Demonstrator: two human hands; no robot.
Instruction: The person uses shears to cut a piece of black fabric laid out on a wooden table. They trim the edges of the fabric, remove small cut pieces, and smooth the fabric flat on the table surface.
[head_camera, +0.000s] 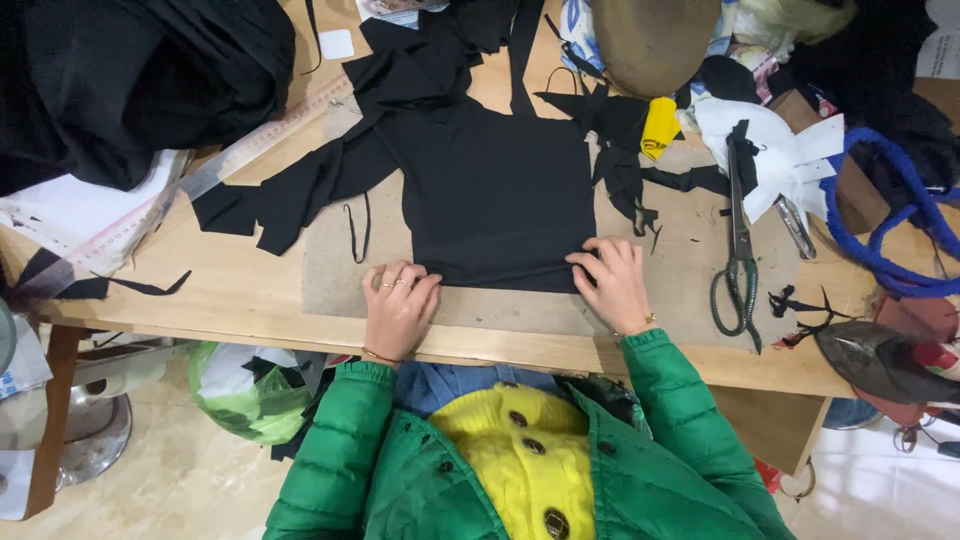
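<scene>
A flat piece of black fabric (500, 195) lies on a brown cardboard sheet (500, 310) on the wooden table (230, 300). My left hand (398, 305) pinches the fabric's near left corner, fingers curled on its edge. My right hand (612, 283) presses the near right corner, fingertips on the folded edge. Both arms wear green puffer sleeves over a yellow knit.
Green-handled scissors (740, 255) lie right of the fabric. Black scraps (280, 195), a clear ruler (230, 160), a yellow roll (659, 127), white cloth (780, 150), a blue cord (900, 230) and an iron (880, 360) crowd the table. A black fabric heap (130, 80) fills the far left.
</scene>
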